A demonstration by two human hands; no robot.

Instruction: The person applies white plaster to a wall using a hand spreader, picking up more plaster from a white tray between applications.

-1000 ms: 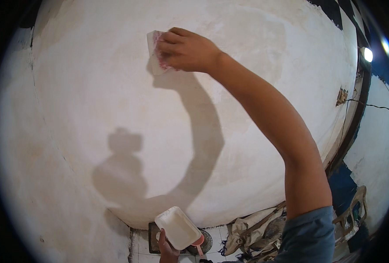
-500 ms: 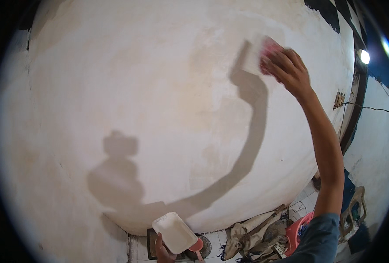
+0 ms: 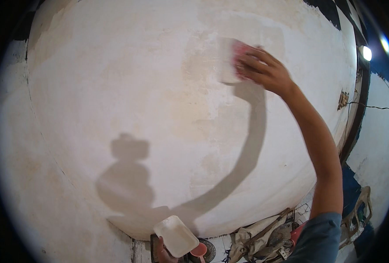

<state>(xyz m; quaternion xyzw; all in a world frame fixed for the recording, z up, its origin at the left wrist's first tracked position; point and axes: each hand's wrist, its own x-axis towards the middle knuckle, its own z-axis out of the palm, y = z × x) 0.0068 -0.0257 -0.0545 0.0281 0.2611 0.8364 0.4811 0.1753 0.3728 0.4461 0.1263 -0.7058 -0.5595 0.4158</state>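
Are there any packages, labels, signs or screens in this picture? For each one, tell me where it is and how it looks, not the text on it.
No package, label, sign or screen can be made out.
Nearest to one: a small brownish patch on the wall at the right edge, too blurred to identify.
The right hand presses a pink-backed flat tool on the plastered wall.
The left hand holds a white rectangular board at the bottom.

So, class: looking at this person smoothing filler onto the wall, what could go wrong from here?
1. The right hand presses the trowel at full reach, so the stroke may go uneven.
2. The left hand holds the white tray tilted and out of the person's gaze; it could spill.
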